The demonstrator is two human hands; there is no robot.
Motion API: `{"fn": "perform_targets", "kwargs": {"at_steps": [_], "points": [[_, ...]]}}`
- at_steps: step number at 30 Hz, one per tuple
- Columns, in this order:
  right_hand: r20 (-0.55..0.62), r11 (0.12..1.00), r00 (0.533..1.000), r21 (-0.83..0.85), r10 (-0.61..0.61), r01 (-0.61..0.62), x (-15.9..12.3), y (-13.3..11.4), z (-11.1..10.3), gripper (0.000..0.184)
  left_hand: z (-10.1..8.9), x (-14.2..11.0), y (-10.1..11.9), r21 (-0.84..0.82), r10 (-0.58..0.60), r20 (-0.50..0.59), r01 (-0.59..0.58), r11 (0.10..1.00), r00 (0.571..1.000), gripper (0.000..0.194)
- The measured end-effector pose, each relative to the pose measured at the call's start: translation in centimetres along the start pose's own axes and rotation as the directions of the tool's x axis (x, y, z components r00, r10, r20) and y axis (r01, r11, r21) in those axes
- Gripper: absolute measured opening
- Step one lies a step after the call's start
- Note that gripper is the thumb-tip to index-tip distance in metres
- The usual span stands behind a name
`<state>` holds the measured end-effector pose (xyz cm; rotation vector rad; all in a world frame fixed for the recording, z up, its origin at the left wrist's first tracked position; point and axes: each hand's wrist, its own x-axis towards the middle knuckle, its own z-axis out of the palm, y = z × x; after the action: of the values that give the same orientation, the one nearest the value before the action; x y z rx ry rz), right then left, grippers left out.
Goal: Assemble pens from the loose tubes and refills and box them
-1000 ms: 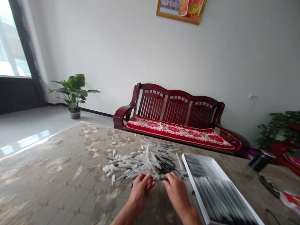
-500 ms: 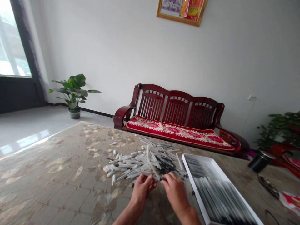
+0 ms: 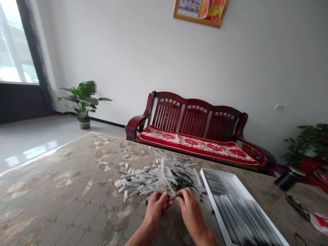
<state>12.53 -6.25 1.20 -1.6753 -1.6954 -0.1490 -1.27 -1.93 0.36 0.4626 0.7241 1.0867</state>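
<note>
My left hand (image 3: pixel 155 209) is closed around a translucent whitish pen barrel (image 3: pixel 171 194), which points toward the right hand. At the barrel's right end, my right hand (image 3: pixel 191 207) pinches a small dark piece, mostly covered by the fingers. Both hands sit close together at the near edge of a loose pile of white pen parts (image 3: pixel 143 177). Black pen parts (image 3: pixel 186 179) lie on the right side of that pile. Beside the right hand stands a shallow white box (image 3: pixel 210 195) holding rows of pens (image 3: pixel 242 215).
A patterned cloth (image 3: pixel 64 191) covers the table. Toward the right edge are a black cylinder (image 3: pixel 289 178), a dark cable (image 3: pixel 297 206) and a red-and-white packet (image 3: pixel 320 221). Beyond the table stands a dark red wooden bench (image 3: pixel 194 118); a potted plant (image 3: pixel 83 106) is at left.
The view has shifted slightly, so the scene sits a little farther right. My hands stay together on the barrel and dark piece, with barely any visible movement.
</note>
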Motion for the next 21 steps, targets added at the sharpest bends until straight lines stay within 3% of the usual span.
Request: {"fn": "perform_targets", "kwargs": {"at_steps": [9, 15, 21], "points": [[-0.072, 0.998, 0.997, 0.057, -0.003, 0.007, -0.5, 0.3, 1.4, 0.021, 0.0, -0.1, -0.1, -0.007, 0.005, -0.026, -0.006, 1.000, 1.000, 0.041], [-0.005, 0.962, 0.996, 0.257, 0.093, -0.089, 0.2, 0.2, 1.0, 0.014, -0.1, 0.0, 0.0, -0.014, 0.005, -0.040, -0.006, 1.000, 0.999, 0.038], [0.020, 0.982, 0.999, 0.183, 0.036, -0.039, 0.0, 0.0, 0.7, 0.023, -0.2, 0.1, -0.2, -0.015, 0.029, -0.021, -0.030, 0.999, 0.999, 0.043]]}}
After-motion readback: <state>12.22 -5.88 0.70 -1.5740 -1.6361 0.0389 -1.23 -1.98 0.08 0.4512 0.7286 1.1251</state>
